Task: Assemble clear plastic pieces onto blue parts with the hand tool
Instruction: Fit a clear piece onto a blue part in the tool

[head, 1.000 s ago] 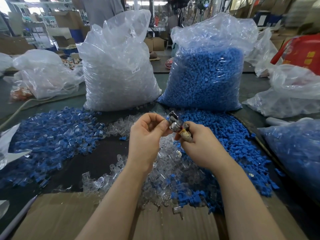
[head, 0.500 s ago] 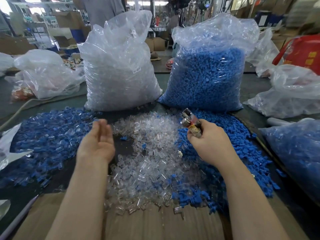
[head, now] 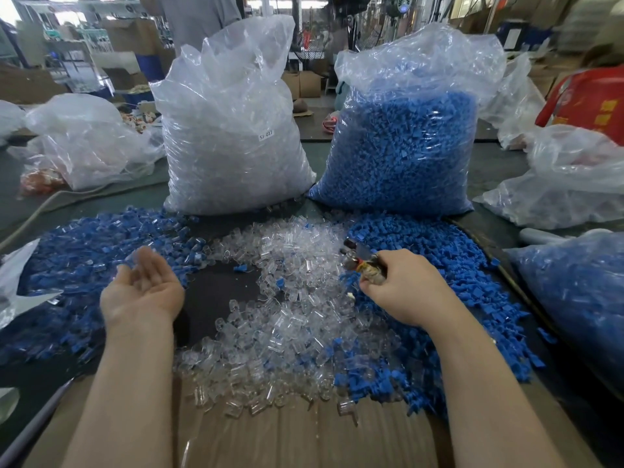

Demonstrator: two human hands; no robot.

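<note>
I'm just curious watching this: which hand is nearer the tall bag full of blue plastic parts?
The right hand, gripping the metal hand tool, is just below that tall bag of blue plastic parts. The left hand lies open, far off to the bag's left.

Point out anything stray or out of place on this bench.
A few blue parts lie scattered among the clear pieces, away from their own heap. Some clear pieces have strayed onto the cardboard. No damage shows.
</note>
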